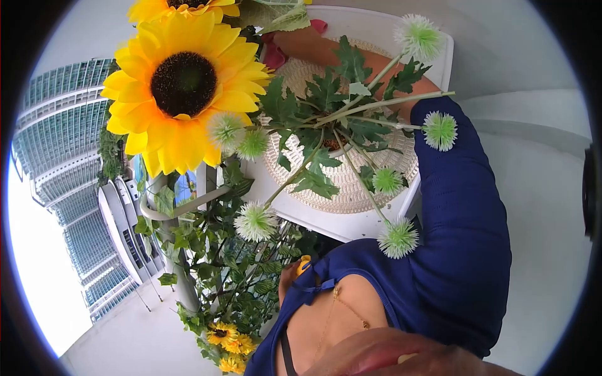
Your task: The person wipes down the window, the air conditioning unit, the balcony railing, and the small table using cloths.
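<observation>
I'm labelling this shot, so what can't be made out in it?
All in the head view:
Right hand: grip hidden behind the big sunflower and leaves.
Pink thing: too covered by them to identify.
Upper sunflower: cut off by the top edge.
Pot: mostly hidden by plant leaves.

Plant (313, 133) in the middle, railing (200, 203) to the left

On my feed, a table (364, 22) lies ahead of the wearer, with a mat (320, 199) on it and the plant over the mat. The right arm (461, 188) comes up on the right, then crosses beneath the stems toward a cloth (276, 57) at the far left. A sunflower (183, 84) stands left of the plant. I see ivy (254, 282) along the railing, blooms (237, 343) at its near end, buildings (63, 144) beyond and a wall (533, 207) right.
</observation>
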Available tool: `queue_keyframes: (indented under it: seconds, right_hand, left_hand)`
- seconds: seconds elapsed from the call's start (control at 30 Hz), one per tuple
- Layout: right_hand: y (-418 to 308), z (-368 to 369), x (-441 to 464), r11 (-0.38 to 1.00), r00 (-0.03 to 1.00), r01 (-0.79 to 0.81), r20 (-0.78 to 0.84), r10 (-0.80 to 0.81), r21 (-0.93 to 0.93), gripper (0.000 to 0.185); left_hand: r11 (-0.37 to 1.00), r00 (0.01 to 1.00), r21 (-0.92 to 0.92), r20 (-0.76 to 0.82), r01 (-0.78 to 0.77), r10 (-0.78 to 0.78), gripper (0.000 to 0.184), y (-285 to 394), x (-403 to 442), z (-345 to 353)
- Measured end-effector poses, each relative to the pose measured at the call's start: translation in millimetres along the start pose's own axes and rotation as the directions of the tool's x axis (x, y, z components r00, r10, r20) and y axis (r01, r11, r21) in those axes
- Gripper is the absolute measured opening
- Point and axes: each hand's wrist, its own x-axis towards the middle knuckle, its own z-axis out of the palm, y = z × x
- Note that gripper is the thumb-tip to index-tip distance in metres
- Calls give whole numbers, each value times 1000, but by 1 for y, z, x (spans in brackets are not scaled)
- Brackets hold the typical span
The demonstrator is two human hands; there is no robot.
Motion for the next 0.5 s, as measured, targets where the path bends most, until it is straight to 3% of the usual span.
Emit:
queue_keyframes:
  seconds: [0.07, 0.13, 0.2, 0.27, 0.3, 0.37, 0.5]
  right_hand:
    - [-3, 32, 2, 999, 999, 32, 11, -32, -20, 24]
    - [-6, 7, 0, 990, 996, 78, -26, -82, -115, 23]
    - [-21, -121, -2, 964, 986, 97, -109, -128, -249, 21]
    - [-9, -98, 7, 973, 985, 115, -103, -138, -202, 19]
    - [2, -83, 11, 977, 985, 123, -99, -142, -176, 19]
    - [22, -67, 4, 976, 983, 141, -91, -157, -164, 17]
    - [76, -152, -69, 978, 984, 135, -94, -151, -160, 15]
  left_hand:
    - [1000, 1000, 16, -4, -16, 16, 38, 4, 12, -2]
    - [999, 999, 27, -10, -35, 36, 38, 3, 29, -7]
    - [996, 997, 40, -17, -75, 76, 38, 5, 46, -15]
    - [994, 995, 58, -27, -97, 99, 38, 8, 64, -20]
    - [972, 995, 227, -75, -53, 72, 35, 16, 60, -19]
    - [979, 995, 189, -41, -77, 86, 35, 25, 50, -14]
    - [983, 994, 148, 47, -107, 101, 35, 36, 51, -24]
